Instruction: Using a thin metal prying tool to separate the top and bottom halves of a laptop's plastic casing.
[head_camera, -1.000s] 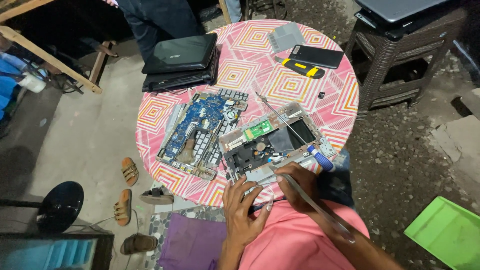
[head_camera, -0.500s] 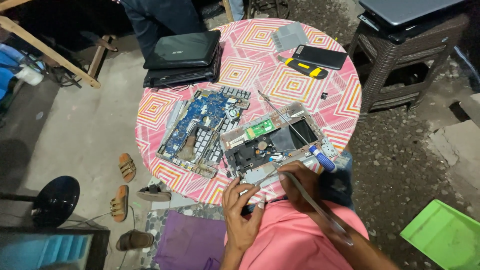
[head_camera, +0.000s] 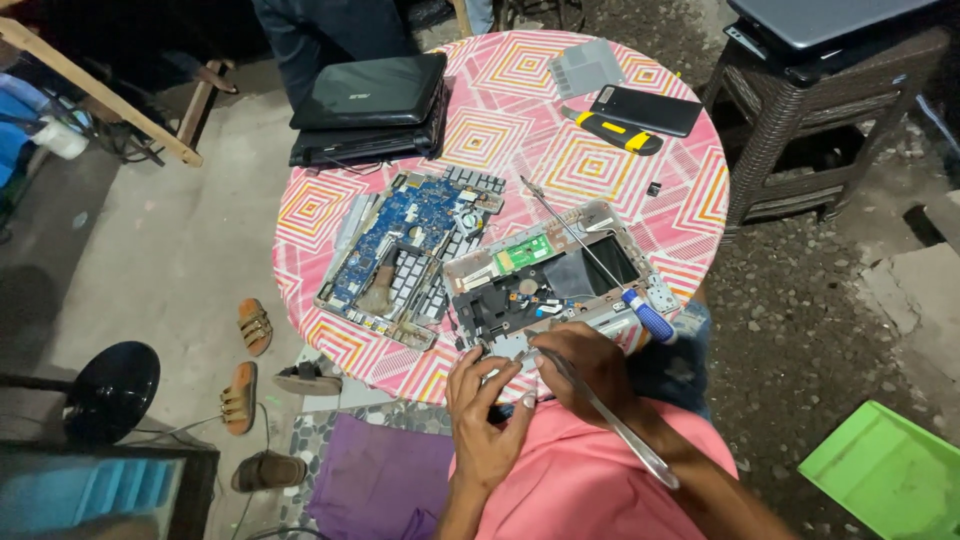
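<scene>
Head view — hands (head_camera: 535, 385) at laptop chassis (head_camera: 550, 280)

round patterned table (head_camera: 500, 130), laptop parts (head_camera: 545, 280)

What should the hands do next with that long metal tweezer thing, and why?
Probably ease the tweezers tip a little further into the near edge of the opened laptop base. The right hand holds them with the tip right at that edge, and the left hand braces the same corner, so whatever they're after seems to sit there.
</scene>
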